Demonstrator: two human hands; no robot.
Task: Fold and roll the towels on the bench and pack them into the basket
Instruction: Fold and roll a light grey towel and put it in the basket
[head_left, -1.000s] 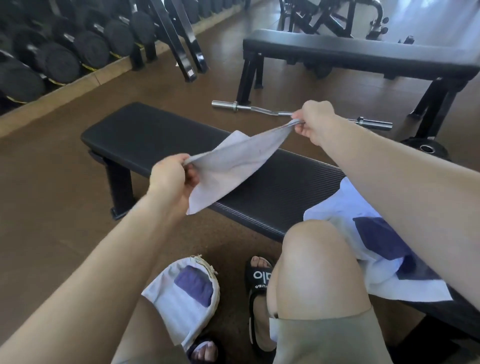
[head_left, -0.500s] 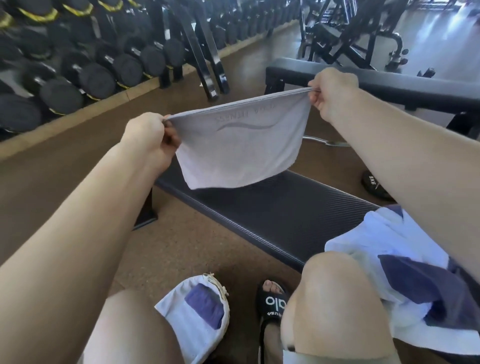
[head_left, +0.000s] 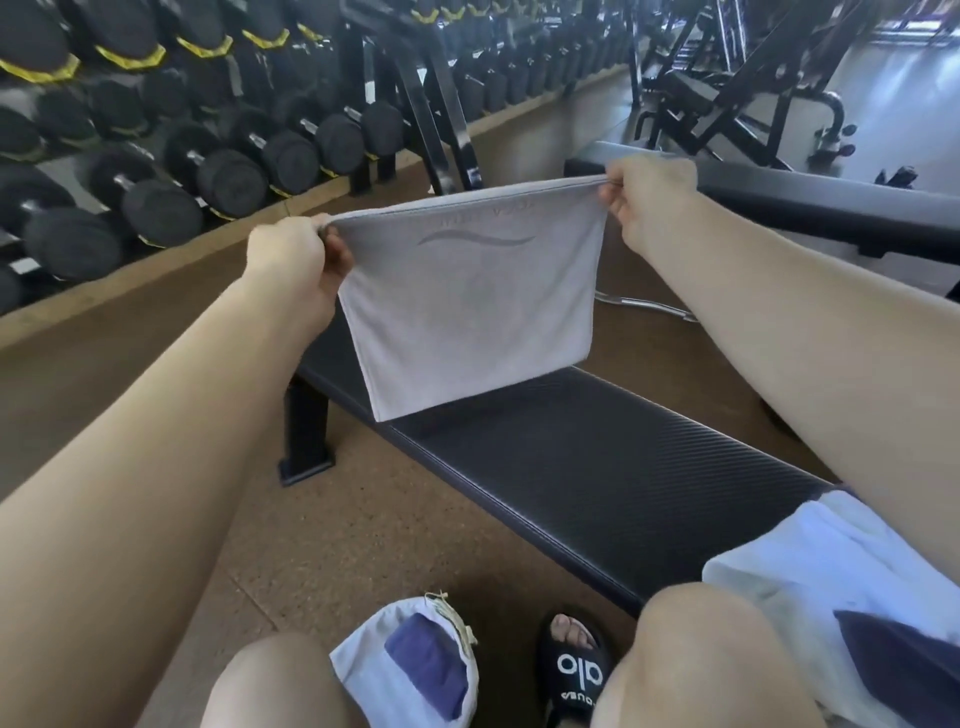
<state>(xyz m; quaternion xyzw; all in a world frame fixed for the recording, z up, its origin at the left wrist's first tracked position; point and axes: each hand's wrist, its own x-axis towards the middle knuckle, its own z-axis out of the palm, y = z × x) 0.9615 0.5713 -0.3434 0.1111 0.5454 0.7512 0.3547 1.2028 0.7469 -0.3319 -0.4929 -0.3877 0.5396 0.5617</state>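
Observation:
A light grey towel hangs stretched above the black bench. My left hand pinches its upper left corner and my right hand pinches its upper right corner. The towel's lower edge hangs just over the bench pad. More towels, white and navy, lie piled on the bench at the right, partly behind my knee. On the floor between my legs stands a white fabric basket holding a rolled navy towel.
A dumbbell rack lines the left wall. A second black bench stands beyond, with a curl bar on the floor between the benches. Gym machines fill the far right. My sandalled foot rests beside the basket.
Both hands have lifted the grey towel from a slack, tilted hold over the bench to a taut, level spread. The view has tilted upward toward the rack.

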